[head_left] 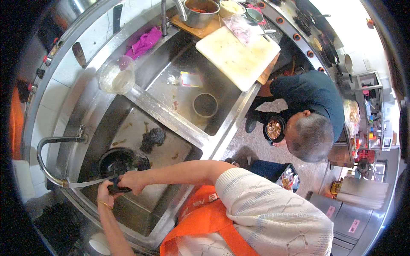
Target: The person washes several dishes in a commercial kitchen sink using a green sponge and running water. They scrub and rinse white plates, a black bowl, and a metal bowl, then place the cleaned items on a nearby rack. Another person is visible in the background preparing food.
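Note:
Both my hands are over the left sink basin point(175, 147), close together at the stream of water from the curved tap point(53, 140). My left hand point(105, 194) is closed on the near edge of a small black object point(114, 185), whose kind I cannot make out. From the right, my right hand point(133, 181) grips the same object. Just beyond them a round black bowl point(124, 160) lies in the basin; whether the held piece is joined to it I cannot tell. A dark crumpled clump point(152, 140) rests on the basin floor among brownish scraps.
A clear plastic bowl point(117, 80) sits on the sink's rim beside a purple cloth point(144, 43). A white cutting board point(239, 55) overhangs the right basin point(162, 81). At right a bent-over person point(311, 98) has a black pan of food point(273, 129), near a full bin point(287, 178).

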Demonstrator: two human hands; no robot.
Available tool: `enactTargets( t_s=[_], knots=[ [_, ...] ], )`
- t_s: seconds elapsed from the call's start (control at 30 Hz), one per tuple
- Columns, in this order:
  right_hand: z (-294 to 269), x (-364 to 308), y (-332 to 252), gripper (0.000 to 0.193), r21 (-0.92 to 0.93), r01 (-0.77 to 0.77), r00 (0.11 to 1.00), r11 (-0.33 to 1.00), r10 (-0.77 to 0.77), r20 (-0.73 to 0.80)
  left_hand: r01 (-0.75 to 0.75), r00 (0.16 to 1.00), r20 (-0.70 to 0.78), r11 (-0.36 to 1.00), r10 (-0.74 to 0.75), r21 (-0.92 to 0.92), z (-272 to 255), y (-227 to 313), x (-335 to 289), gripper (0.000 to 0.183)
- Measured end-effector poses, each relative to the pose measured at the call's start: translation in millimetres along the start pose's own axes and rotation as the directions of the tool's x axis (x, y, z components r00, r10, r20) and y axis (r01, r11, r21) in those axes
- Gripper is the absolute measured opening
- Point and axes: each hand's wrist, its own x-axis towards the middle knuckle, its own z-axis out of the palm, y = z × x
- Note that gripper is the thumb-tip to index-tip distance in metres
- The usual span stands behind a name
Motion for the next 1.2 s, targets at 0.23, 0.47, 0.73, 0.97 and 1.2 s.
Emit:
enactTargets(
  t_s=[0.23, 0.47, 0.73, 0.97, 1.2],
  knots=[
    [-38, -5, 17, 0.051, 0.542, -0.402, 0.869, 0.738, 0.121, 0.479, -0.689, 0.528, 0.514, -0.013, 0.676, 0.725, 21, 10, 9, 0.038],
    [-89, -1, 32, 0.057, 0.694, -0.398, 0.897, 0.6, 0.095, 0.433, -0.34, 0.94, 0.225, 0.663, 0.255, 0.667, 37, -10, -33, 0.037],
    [-89, 33, 0, 0.034, 0.484, -0.015, 0.994, 0.875, 0.063, -0.084, -0.373, 0.857, -0.378, 0.928, 0.351, 0.015, 25, -28, 19, 0.049],
    [-44, 83, -11, 0.015, -0.218, -0.202, 0.769, 0.955, 0.017, -0.639, -0.567, 0.754, -0.526, 0.794, 0.394, -0.219, 43, -1, 0, 0.036],
    [-39, 62, 73, 0.039, 0.76, -0.326, 0.653, 0.563, 0.715, -0.25, -0.512, 0.763, -0.563, 0.829, 0.318, -0.226, 48, -5, -34, 0.038]
  ],
)
